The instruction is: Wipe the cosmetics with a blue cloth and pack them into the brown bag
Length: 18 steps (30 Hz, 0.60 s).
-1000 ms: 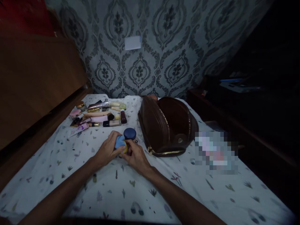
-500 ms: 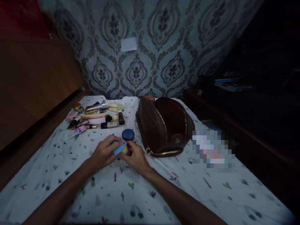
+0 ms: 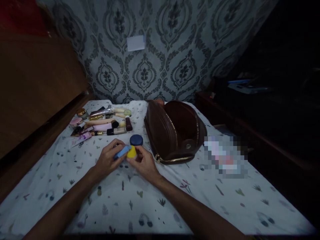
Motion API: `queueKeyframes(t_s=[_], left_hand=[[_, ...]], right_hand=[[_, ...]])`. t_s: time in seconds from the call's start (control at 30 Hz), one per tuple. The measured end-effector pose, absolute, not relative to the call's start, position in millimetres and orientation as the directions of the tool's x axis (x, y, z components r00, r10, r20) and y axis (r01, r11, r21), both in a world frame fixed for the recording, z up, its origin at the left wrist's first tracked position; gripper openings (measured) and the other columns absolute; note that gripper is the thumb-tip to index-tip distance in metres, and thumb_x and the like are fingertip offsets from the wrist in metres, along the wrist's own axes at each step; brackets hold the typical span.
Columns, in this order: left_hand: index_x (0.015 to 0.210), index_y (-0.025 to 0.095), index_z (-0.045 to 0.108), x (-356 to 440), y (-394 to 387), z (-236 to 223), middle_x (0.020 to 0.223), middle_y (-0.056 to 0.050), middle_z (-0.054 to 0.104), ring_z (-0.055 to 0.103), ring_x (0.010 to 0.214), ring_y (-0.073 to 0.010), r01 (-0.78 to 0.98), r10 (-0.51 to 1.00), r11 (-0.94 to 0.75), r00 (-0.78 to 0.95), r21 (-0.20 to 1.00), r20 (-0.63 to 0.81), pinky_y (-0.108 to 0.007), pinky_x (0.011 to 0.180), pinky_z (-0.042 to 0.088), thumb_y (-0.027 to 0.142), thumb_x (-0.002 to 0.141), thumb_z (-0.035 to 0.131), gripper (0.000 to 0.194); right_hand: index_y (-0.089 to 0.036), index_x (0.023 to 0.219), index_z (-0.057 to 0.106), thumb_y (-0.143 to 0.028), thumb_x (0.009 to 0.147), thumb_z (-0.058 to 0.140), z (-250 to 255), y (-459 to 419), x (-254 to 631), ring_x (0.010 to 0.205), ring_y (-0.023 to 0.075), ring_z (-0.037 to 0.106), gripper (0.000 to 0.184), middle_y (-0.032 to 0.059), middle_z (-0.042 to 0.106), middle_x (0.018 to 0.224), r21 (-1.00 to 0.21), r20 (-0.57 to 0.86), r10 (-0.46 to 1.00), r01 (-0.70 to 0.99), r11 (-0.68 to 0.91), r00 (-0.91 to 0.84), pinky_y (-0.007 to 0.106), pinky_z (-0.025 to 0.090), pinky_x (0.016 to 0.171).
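Observation:
My left hand pinches a light blue lid, tilted up off a small yellow jar. My right hand curls round that yellow jar from the right and holds it just above the patterned sheet. A dark blue round jar stands right behind the two hands. An open brown leather pouch lies to the right of them.
Several cosmetics, tubes and small pots lie in a heap at the back left of the sheet. A wooden board runs along the left. Patterned wallpaper with a white patch is behind. Dark furniture stands at the right.
The blue lid has come up off the yellow jar, so the jar's yellow body now shows between my hands. Both hands stayed in much the same place.

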State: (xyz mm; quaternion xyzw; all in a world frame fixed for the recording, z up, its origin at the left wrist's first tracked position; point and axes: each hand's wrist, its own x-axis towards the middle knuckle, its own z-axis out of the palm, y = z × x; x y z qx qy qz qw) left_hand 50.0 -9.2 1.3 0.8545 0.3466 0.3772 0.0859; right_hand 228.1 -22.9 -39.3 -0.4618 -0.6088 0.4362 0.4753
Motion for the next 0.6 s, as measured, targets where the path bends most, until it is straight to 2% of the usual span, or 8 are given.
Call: queueKeyframes(t_s=[0.13,0.23,0.37,0.47,0.6], left_hand=[[0.117,0.021,0.066,48.1,-10.1,-0.4,0.11,-0.013,0.062,0.062,0.1,-0.0232,0.482,0.56,-0.818,0.546,0.314,0.623,-0.035,0.082,0.055,0.026,0.094,0.054,0.026],[0.124,0.023,0.064,46.5,-9.8,0.4,0.114,-0.013,0.061,0.06,0.104,-0.0247,0.434,0.506,-0.855,0.585,0.282,0.634,-0.038,0.084,0.054,0.023,0.094,0.054,0.032],[0.123,0.023,0.063,44.3,-8.7,1.1,0.117,-0.012,0.06,0.061,0.106,-0.0233,0.409,0.536,-0.841,0.542,0.354,0.647,-0.038,0.085,0.055,0.021,0.095,0.052,0.031],[0.118,0.022,0.065,45.5,-8.1,0.5,0.116,-0.011,0.061,0.063,0.104,-0.0222,0.456,0.612,-0.784,0.458,0.42,0.645,-0.037,0.086,0.055,0.023,0.096,0.053,0.026],[0.111,0.02,0.066,50.4,-7.5,-0.1,0.105,-0.008,0.065,0.064,0.098,-0.0208,0.507,0.671,-0.723,0.353,0.47,0.652,-0.034,0.085,0.054,0.025,0.095,0.056,0.02]], right_hand=[[-0.018,0.099,0.064,-0.026,0.069,0.071,-37.8,-23.8,228.0,0.067,0.014,0.06,0.031,0.0014,0.068,0.084,-0.965,0.157,0.982,0.194,0.175,-0.105,0.024,0.049,0.06],[-0.018,0.098,0.064,-0.026,0.068,0.072,-37.2,-23.9,228.2,0.07,0.0141,0.061,0.032,0.0011,0.068,0.085,-0.983,0.143,0.982,0.099,0.155,-0.123,0.024,0.05,0.062],[-0.019,0.101,0.061,-0.037,0.068,0.076,-34.8,-23.6,228.6,0.071,0.0145,0.062,0.04,0.0013,0.067,0.088,-0.98,0.079,0.973,-0.196,0.035,-0.219,0.025,0.052,0.062],[-0.02,0.1,0.06,-0.04,0.067,0.079,-32.6,-23.4,228.0,0.065,0.0139,0.062,0.043,0.0,0.066,0.082,-0.946,0.009,0.965,-0.314,-0.077,-0.263,0.025,0.05,0.059],[-0.02,0.099,0.06,-0.041,0.064,0.084,-32.8,-22.9,226.0,0.061,0.0123,0.06,0.048,-0.0002,0.066,0.083,-0.878,-0.011,0.972,-0.462,-0.121,-0.233,0.024,0.049,0.055]])
